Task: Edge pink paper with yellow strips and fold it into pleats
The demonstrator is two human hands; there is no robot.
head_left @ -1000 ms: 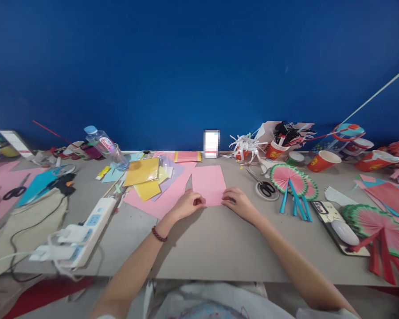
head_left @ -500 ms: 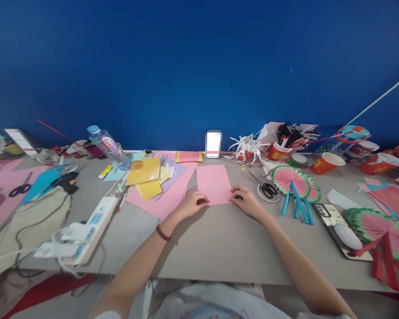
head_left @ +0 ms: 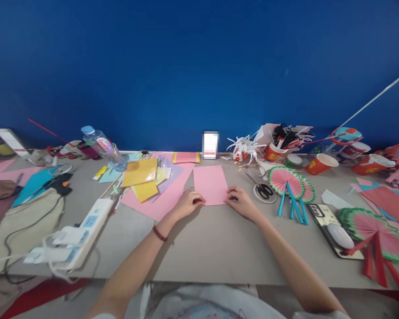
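A pink sheet of paper (head_left: pixel 211 184) lies flat on the grey table between my hands. My left hand (head_left: pixel 188 204) has curled fingers, with thumb and fingertips at the sheet's near left corner. At the near right corner, the bent fingers of my right hand (head_left: pixel 242 202) pinch the edge. Left of this sheet is a larger pink paper (head_left: pixel 159 208), partly under yellow paper packs (head_left: pixel 140 172). To the right of my right hand, black-handled scissors (head_left: pixel 265 191) rest on a roll of tape (head_left: pixel 256 197).
Pink-and-green paper fans (head_left: pixel 287 181) and a phone (head_left: pixel 319 217) bearing a white mouse (head_left: pixel 339 235) lie right. A power strip (head_left: pixel 92 230) and a bottle (head_left: pixel 101 144) stand left. Paper cups (head_left: pixel 322 164) line the back. Another person's hand (head_left: pixel 0 189) is at far left.
The view has shifted slightly, so everything sits a little further left. Another person's hand has come in at the far left, over the scissors there. My hands keep their places at the sheet.
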